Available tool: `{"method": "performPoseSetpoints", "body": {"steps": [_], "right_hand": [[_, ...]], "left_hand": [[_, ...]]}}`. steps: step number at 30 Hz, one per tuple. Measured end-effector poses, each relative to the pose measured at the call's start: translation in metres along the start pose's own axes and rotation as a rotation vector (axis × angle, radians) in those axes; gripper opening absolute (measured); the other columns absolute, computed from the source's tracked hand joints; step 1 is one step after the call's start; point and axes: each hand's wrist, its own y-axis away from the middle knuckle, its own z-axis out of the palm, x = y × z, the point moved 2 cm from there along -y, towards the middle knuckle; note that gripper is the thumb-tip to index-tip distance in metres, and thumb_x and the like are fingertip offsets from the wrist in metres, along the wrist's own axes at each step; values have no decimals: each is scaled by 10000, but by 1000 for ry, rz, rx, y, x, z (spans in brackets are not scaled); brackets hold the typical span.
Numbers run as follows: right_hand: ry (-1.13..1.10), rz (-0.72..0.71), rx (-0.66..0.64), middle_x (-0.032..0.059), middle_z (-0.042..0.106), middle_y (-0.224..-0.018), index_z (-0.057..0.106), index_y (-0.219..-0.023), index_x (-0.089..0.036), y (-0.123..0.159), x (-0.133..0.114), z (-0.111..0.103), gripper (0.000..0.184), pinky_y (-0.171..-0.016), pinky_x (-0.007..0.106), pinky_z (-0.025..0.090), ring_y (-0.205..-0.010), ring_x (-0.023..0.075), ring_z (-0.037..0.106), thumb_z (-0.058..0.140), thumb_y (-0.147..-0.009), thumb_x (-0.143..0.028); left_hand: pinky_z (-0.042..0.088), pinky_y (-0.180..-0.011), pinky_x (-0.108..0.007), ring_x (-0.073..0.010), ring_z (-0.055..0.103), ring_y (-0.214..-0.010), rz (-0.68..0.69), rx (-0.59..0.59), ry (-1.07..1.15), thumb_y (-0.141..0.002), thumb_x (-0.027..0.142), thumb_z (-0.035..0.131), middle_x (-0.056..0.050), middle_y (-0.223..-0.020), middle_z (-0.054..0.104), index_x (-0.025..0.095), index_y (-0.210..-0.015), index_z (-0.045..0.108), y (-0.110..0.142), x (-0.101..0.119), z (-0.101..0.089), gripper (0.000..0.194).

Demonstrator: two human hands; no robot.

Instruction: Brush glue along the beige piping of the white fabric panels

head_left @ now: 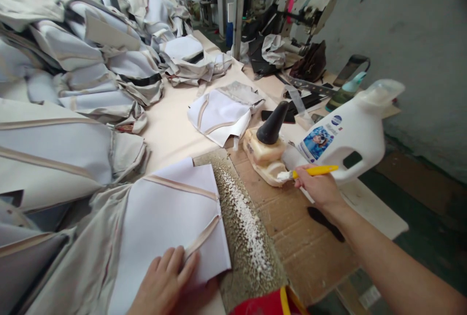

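My right hand [318, 186] grips a brush [314, 171] by its yellow handle. Its white-coated bristles rest at the open lip of a cream glue pot [260, 152] with a black cone on top. My left hand [168, 273] lies on a white panel [164, 218] with beige strips, fingers slightly bent and thumb beside the lower strip. Grey fabric [95, 252] is joined to the panel's left side. The panel's right edge lies over a board [251, 237] crusted with white residue.
Sewn white and grey pieces [83, 38] are heaped at the left. One piece [222, 113] lies mid-table. A large white jug [346, 125] leans behind the pot, on the right. Cardboard [299, 237] covers the near right table. A sewing machine [306, 8] stands farther back.
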Motion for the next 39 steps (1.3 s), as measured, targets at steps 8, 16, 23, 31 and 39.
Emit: {"method": "performPoseSetpoints", "body": {"steps": [8,16,23,31,39], "right_hand": [[53,-158,-353,20,670,-949,649,-895,-223,29,-6,-10,248,-833,290,448,-913,189,599,553,-740,-390],[-54,-20,-220,24,644,-753,629,-821,-200,33,17,-16,313,-705,283,439,-737,173,577,586,-731,-496],[-168,179,-154,42,651,-719,613,-859,-180,22,23,-10,345,-656,302,427,-693,174,570,603,-703,-489],[-49,136,-195,23,666,-749,619,-884,-220,19,15,-14,317,-724,332,427,-738,188,583,579,-711,-484],[-4,103,-186,19,675,-737,639,-833,-265,17,12,-17,273,-687,359,443,-739,226,606,592,-704,-501]], "left_hand": [[445,-774,-365,-220,494,-889,86,77,149,-734,15,450,-67,-999,513,261,-1117,526,-4,8,-78,461],[387,-942,-430,-276,399,-1158,341,46,263,-853,489,493,-57,-1307,419,341,-1320,363,-53,39,-72,507],[57,-1022,-647,-323,140,-1332,-41,271,50,-872,551,401,-82,-1454,240,267,-1336,347,-141,-20,-84,547],[475,-702,-373,-287,598,-858,-302,56,90,-817,446,472,-93,-903,640,192,-941,589,-154,-92,-103,307],[368,-930,-500,-307,365,-1217,-190,250,60,-864,475,450,-96,-1384,359,296,-1325,362,-142,-83,-86,503]]}}
